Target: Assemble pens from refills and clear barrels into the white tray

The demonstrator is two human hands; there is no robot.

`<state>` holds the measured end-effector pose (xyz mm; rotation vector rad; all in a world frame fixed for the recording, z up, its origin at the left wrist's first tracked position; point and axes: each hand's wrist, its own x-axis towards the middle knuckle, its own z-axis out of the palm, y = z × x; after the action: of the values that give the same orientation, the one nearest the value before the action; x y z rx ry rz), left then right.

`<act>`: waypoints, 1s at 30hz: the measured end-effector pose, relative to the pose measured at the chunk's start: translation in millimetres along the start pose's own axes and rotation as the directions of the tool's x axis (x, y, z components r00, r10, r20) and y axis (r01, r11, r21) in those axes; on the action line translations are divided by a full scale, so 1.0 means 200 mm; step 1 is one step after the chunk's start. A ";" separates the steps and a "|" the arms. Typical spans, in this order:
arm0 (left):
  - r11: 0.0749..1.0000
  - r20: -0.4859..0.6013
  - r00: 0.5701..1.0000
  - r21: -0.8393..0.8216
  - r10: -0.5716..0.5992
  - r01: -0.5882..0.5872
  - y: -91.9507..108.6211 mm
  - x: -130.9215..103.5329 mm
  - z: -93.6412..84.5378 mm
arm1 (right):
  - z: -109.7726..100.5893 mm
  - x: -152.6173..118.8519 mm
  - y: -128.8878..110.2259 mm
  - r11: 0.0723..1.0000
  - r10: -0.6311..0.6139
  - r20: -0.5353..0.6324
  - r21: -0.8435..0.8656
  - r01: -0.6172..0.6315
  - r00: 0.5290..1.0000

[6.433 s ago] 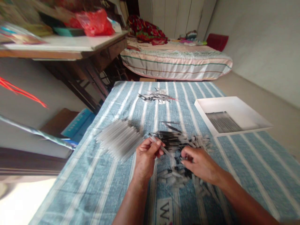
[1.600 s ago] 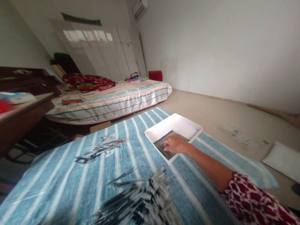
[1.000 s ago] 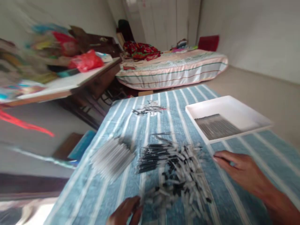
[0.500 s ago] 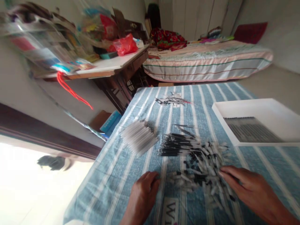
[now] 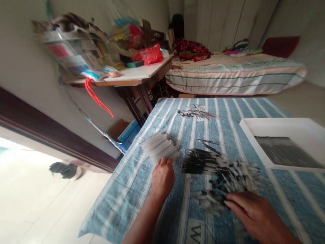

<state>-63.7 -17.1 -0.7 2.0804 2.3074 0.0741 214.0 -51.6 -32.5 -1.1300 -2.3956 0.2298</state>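
Observation:
My left hand point(image 5: 164, 177) reaches to the near edge of a stack of clear pen barrels point(image 5: 158, 147). Its fingers are bent down onto the barrel ends, and the fingertips are hidden. Low over a loose heap of clear and black pen caps point(image 5: 238, 173), my right hand point(image 5: 254, 211) pinches a small piece, apparently a pen cap, between thumb and forefinger; blur hides its detail. Between the barrels and the caps lies a bundle of black pen refills point(image 5: 195, 161), with a few loose ones behind it.
A white tray point(image 5: 247, 130) on the right holds a row of pens point(image 5: 284, 149). Thin scraps point(image 5: 196, 113) lie at the far end of the striped tablecloth point(image 5: 122, 196). A cluttered side table point(image 5: 152, 69) and a bed point(image 5: 236, 79) stand beyond.
My left hand has moved forward from bare cloth to the barrel stack. The right hand has shifted left and nearer across the cap heap. The camera view has turned slightly left.

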 end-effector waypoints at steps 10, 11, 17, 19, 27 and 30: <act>0.994 0.100 0.995 0.109 0.021 -0.032 0.05 0.09 0.02 | -0.02 0.04 -0.05 0.998 0.056 0.033 -0.003 -0.056 0.998; 0.994 0.104 0.994 0.099 0.028 -0.038 0.05 0.09 0.01 | -0.02 0.05 -0.05 0.998 0.059 0.057 -0.007 -0.059 0.997; 0.998 0.091 0.995 0.030 0.045 -0.048 0.06 0.11 -0.02 | -0.01 0.11 -0.06 0.997 0.077 0.172 -0.018 -0.075 0.982; 0.999 0.058 0.997 -0.017 0.043 -0.042 0.05 0.11 -0.02 | 0.00 0.13 -0.06 0.997 0.081 0.176 -0.023 -0.078 0.981; 0.792 0.003 1.000 -0.610 0.023 -0.016 0.11 0.16 -0.01 | 0.04 0.36 -0.14 0.968 0.162 0.374 -0.242 -0.073 0.913; 0.538 0.033 0.996 -0.843 0.078 -0.014 0.14 0.16 0.04 | 0.07 0.47 -0.18 0.944 0.192 0.445 -0.327 -0.041 0.874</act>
<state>-37.8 17.5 -6.2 1.5433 1.6009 0.9154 131.5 -3.3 1.3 -1.5114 -2.8690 0.1924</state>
